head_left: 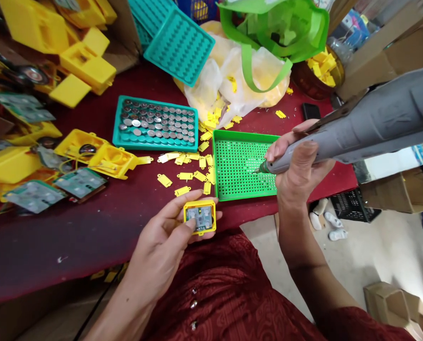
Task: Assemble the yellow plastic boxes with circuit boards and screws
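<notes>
- The small yellow housing, a square open case with a circuit board showing inside, is held over the near edge of the table, just off the near-left corner of the green perforated tray
- The left hand pinches it; the thumb lies across its face and the other fingers close round its far side and bottom edge
- The right hand is wrapped round the nose of a grey electric screwdriver; the forefinger lies along the top, the rest curl tight beneath
- The bit tip rests on or just above the tray's grid, well apart from the housing; whether it carries a screw is too small to tell
- Judged step: the driver is at the tray while the case waits open, so no fastening is under way
- Driving anything into the case would call for carrying the tip across to it, setting it upright, and a steady left grip
- Beyond: loose yellow tabs beside the tray's left edge; a teal tray of button cells behind them; larger yellow housings and circuit boards toward the table's left side
</notes>
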